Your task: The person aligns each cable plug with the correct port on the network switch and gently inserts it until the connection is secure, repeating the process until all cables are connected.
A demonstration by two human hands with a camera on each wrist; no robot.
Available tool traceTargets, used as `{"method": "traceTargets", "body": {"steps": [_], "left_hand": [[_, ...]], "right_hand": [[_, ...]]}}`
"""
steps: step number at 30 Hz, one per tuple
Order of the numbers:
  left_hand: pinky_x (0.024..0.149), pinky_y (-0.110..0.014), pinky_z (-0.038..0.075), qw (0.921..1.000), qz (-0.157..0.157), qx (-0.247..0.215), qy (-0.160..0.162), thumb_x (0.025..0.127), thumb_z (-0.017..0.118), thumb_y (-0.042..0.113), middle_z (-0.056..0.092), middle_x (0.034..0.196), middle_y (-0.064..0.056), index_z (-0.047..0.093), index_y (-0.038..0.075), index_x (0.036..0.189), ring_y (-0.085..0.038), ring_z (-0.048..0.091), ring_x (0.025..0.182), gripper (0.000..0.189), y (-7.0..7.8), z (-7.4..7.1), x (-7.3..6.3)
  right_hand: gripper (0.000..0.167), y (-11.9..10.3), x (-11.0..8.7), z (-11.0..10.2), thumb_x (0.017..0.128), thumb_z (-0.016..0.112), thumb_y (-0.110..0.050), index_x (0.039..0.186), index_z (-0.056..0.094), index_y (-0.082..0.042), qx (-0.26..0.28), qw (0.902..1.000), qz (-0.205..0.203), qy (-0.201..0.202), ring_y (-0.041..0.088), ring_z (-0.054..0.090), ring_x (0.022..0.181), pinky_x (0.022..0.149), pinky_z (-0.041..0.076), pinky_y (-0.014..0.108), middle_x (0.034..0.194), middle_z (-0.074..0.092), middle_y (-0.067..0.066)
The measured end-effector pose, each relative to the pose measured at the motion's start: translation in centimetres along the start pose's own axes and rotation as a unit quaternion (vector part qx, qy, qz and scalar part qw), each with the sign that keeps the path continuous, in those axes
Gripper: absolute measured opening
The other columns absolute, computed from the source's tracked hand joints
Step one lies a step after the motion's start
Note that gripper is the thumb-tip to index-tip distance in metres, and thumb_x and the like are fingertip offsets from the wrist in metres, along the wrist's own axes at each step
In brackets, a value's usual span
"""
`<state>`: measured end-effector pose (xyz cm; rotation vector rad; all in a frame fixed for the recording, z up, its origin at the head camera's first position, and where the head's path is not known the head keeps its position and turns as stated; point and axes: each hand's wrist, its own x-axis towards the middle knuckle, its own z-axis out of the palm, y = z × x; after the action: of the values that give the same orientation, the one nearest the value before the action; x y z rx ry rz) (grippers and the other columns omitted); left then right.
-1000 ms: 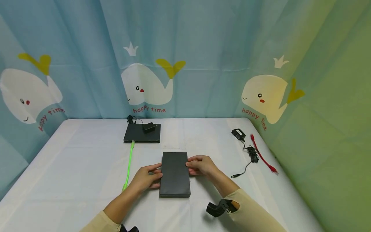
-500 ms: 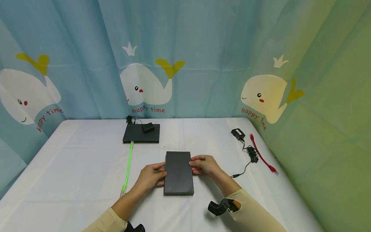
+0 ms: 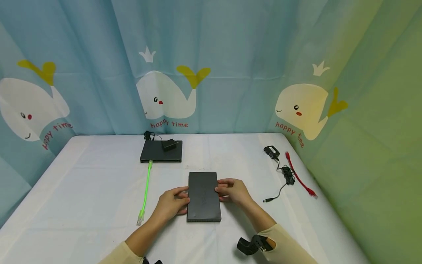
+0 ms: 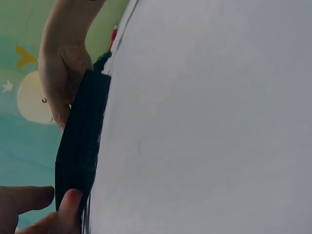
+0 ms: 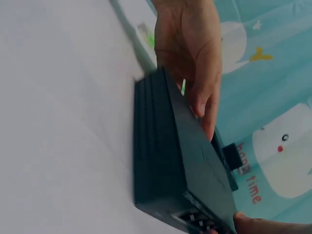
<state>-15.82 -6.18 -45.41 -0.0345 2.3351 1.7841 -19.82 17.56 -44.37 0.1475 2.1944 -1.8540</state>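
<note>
A flat black network switch [image 3: 204, 197] lies lengthwise near the middle of the white table, between my two hands. My left hand [image 3: 169, 205] grips its left edge, thumb near the top and fingers along the side. On the opposite edge my right hand [image 3: 233, 191] holds it the same way. The left wrist view shows the switch [image 4: 83, 136] side-on, with my left fingertips [image 4: 71, 200] at its near end. In the right wrist view, a row of ports [image 5: 197, 219] shows on the switch near my right fingers. Its underside is hidden.
A second black box [image 3: 155, 152] stands at the back left with a black power adapter [image 3: 169, 145] on top and a green network cable [image 3: 146, 189] running from its front. At right lie another adapter [image 3: 271, 152] with bundled cord and a red network cable [image 3: 298, 176].
Both hands have shifted the network switch slightly to the right since a second ago, with its near end turned a little. Over the last half second it has barely moved.
</note>
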Motion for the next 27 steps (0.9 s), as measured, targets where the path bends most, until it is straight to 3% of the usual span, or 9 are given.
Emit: {"method": "traceTargets", "body": {"steps": [5, 10, 19, 27], "left_hand": [[0.064, -0.032, 0.062, 0.9998, 0.005, -0.014, -0.011, 0.087, 0.071, 0.002, 0.067, 0.107, -0.011, 0.058, -0.001, 0.135, -0.018, 0.07, 0.086, 0.05, -0.4, 0.0, -1.1], [0.064, -0.032, 0.062, 0.9998, 0.017, -0.012, 0.002, 0.086, 0.072, 0.003, 0.066, 0.105, -0.011, 0.059, 0.0, 0.133, -0.017, 0.07, 0.087, 0.049, -0.5, 0.2, -1.1], [0.06, -0.032, 0.061, 0.9997, 0.015, -0.008, 0.02, 0.083, 0.071, -0.002, 0.067, 0.102, -0.012, 0.062, 0.0, 0.129, -0.016, 0.07, 0.083, 0.047, -0.2, 0.5, 0.8], [0.058, -0.03, 0.061, 0.9995, -0.005, 0.007, 0.032, 0.085, 0.071, 0.0, 0.068, 0.101, -0.011, 0.064, 0.003, 0.128, -0.014, 0.069, 0.075, 0.044, 0.4, 0.4, 3.2]], "right_hand": [[0.043, 0.8, -1.7, 0.3, 0.084, 0.073, 0.004, 0.124, 0.06, 0.012, -0.006, 0.9998, -0.016, 0.003, 0.015, 0.07, 0.08, 0.07, 0.062, 0.038, 0.103, 0.068, 0.015], [0.044, 0.8, -2.1, 0.6, 0.083, 0.073, 0.006, 0.124, 0.059, 0.014, 0.006, 0.9995, -0.029, 0.008, 0.014, 0.069, 0.08, 0.072, 0.062, 0.04, 0.103, 0.066, 0.017], [0.04, 0.2, -0.8, 0.7, 0.083, 0.072, 0.007, 0.122, 0.062, 0.01, -0.009, 0.9994, -0.019, 0.028, 0.014, 0.068, 0.078, 0.068, 0.062, 0.037, 0.102, 0.065, 0.016], [0.038, -0.3, 1.1, 0.5, 0.085, 0.071, 0.007, 0.123, 0.063, 0.009, -0.026, 0.9988, -0.021, 0.034, 0.015, 0.069, 0.077, 0.067, 0.062, 0.036, 0.1, 0.066, 0.016]]}}
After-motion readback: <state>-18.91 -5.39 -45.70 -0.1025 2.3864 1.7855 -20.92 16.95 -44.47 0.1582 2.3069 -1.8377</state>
